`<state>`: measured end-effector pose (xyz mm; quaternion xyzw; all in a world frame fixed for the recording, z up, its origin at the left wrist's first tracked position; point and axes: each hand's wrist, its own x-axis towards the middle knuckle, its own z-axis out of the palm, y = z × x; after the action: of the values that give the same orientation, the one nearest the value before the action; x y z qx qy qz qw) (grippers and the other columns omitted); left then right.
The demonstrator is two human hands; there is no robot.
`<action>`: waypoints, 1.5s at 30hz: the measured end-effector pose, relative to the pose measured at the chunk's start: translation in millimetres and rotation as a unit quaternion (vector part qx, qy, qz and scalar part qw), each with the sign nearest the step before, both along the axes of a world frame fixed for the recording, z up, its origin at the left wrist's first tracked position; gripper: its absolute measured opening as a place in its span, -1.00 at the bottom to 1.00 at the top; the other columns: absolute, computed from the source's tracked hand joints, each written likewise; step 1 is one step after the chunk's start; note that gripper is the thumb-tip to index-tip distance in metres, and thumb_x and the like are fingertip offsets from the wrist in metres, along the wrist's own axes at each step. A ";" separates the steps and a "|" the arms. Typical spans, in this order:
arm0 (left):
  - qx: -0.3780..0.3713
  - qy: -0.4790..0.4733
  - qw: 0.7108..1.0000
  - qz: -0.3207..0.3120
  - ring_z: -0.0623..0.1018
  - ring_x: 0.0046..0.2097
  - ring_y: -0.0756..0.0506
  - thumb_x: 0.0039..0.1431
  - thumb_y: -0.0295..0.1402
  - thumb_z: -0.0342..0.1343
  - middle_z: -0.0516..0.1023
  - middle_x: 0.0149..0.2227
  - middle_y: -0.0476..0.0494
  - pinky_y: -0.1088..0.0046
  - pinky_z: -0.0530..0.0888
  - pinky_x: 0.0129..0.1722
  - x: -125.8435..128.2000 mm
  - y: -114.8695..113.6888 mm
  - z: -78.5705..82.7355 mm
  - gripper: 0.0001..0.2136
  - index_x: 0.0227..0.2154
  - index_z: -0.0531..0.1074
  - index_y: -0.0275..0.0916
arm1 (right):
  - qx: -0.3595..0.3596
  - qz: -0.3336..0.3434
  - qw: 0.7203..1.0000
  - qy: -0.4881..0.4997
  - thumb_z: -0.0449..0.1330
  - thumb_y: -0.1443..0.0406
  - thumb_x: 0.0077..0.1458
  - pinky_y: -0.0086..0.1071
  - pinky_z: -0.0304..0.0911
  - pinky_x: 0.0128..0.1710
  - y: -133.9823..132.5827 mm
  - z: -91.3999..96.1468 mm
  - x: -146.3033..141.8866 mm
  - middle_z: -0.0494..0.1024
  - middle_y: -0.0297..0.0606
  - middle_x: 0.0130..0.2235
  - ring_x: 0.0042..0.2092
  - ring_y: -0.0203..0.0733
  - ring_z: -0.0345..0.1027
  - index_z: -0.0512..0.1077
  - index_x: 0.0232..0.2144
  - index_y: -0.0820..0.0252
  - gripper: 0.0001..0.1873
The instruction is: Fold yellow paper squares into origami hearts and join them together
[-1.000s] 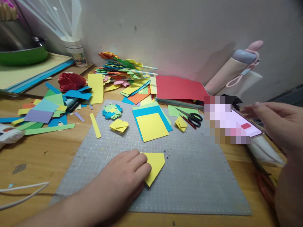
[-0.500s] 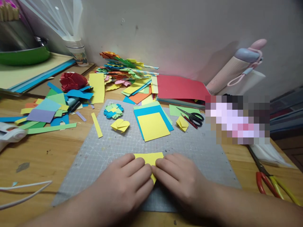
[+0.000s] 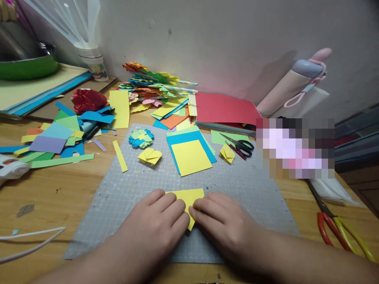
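Observation:
A folded piece of yellow paper [image 3: 189,194] lies on the grey cutting mat [image 3: 118,221] between my hands. My left hand [image 3: 161,221] has its fingers curled together over the paper's left side. On the right side, my right hand [image 3: 226,219] grips the paper with bent fingers and thumb. Both sets of fingertips partly hide the paper, whose lower end comes to a narrow point. Beyond it sit a stack of square sheets with a yellow sheet [image 3: 192,157] on top, two small folded yellow pieces [image 3: 149,156] and a green-blue paper flower [image 3: 141,138].
Black-handled scissors [image 3: 245,148] lie at the mat's far right, larger red-and-yellow scissors [image 3: 337,225] on the right of the table. Paper scraps [image 3: 49,144], a white glue gun [image 3: 13,167] and a cable [image 3: 35,244] are at left. A red-covered pad [image 3: 226,108] is by the wall.
My left fingers have slid slightly left, away from my right fingertips, so more of the yellow paper shows between my hands. The view has shifted a little.

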<state>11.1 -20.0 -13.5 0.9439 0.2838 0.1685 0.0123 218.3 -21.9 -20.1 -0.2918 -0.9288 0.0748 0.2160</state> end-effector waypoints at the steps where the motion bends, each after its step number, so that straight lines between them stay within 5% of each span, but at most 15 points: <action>1: 0.016 -0.007 1.000 0.000 0.36 -0.38 -0.11 0.26 -0.54 -0.18 0.46 -0.41 -0.10 0.32 0.24 -0.38 -1.0 0.2 1.4 -0.74 -0.41 0.39 -0.28 | 0.013 0.007 1.000 0.012 -0.08 0.44 0.27 -0.29 0.17 -0.42 1.0 1.4 0.1 0.48 -0.14 -0.38 -0.38 -0.18 0.23 0.45 -0.29 0.33 -0.71; 6: 0.057 -0.032 0.998 0.025 0.41 -0.33 -0.12 0.30 -0.55 -0.23 0.50 -0.38 -0.12 0.32 0.24 -0.33 -2.2 2.6 4.5 -0.69 -0.40 0.41 -0.29 | 0.032 0.007 0.999 0.018 -0.08 0.42 0.27 -0.28 0.14 -0.44 6.5 1.9 0.0 0.49 -0.13 -0.36 -0.38 -0.17 0.21 0.43 -0.19 0.32 -0.72; 17: 0.070 -0.037 0.993 0.082 0.30 -0.44 -0.10 0.28 -0.56 -0.24 0.38 -0.53 -0.06 0.34 0.17 -0.40 6.2 -1.3 -0.5 -0.66 -0.54 0.33 -0.24 | 0.045 -0.017 0.999 -0.023 -0.10 0.39 0.27 -0.32 -0.07 -0.46 9.7 -8.6 -2.2 0.34 -0.26 -0.48 -0.44 -0.23 0.06 0.35 -0.54 0.21 -0.62; 27: -0.110 -0.022 0.988 0.105 0.31 -0.37 -0.11 0.13 -0.52 -0.02 0.37 -0.45 -0.03 0.31 0.15 -0.32 0.2 1.4 -1.1 -0.85 -0.52 0.30 -0.22 | -0.028 0.006 0.998 -0.055 -0.02 0.39 0.20 -0.31 0.01 -0.41 11.5 -4.7 -2.1 0.40 -0.19 -0.41 -0.39 -0.19 0.10 0.41 -0.45 0.27 -0.75; 32: -0.113 -0.026 0.992 0.040 0.31 -0.40 -0.07 0.18 -0.52 -0.03 0.39 -0.46 0.01 0.32 0.14 -0.32 -1.1 2.1 -1.9 -0.82 -0.53 0.31 -0.24 | -0.030 0.054 0.996 -0.063 -0.06 0.43 0.22 -0.30 -0.01 -0.44 14.0 -3.5 0.7 0.39 -0.21 -0.44 -0.42 -0.21 0.09 0.42 -0.43 0.29 -0.71; 36: -0.122 -0.039 0.990 0.054 0.32 -0.39 -0.07 0.17 -0.51 0.00 0.39 -0.47 0.01 0.31 0.15 -0.31 -1.1 0.8 -3.9 -0.83 -0.52 0.33 -0.24 | -0.046 0.058 0.995 -0.061 -0.04 0.43 0.22 -0.30 0.02 -0.42 14.7 -1.8 1.4 0.39 -0.20 -0.43 -0.39 -0.21 0.13 0.42 -0.40 0.30 -0.74; 45: 0.006 -0.032 0.999 0.028 0.38 -0.37 -0.10 0.28 -0.55 -0.23 0.49 -0.39 -0.07 0.30 0.17 -0.32 -6.9 1.1 7.8 -0.66 -0.41 0.44 -0.27 | 0.018 0.068 0.997 0.006 -0.02 0.48 0.23 -0.25 0.08 -0.41 14.1 -0.3 8.3 0.52 -0.10 -0.30 -0.30 -0.13 0.25 0.43 -0.22 0.41 -0.78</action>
<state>4.3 -18.9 -5.7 0.9296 0.3088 0.2006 0.0113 226.5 -7.8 -20.4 -0.2234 -0.9465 0.0747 0.2208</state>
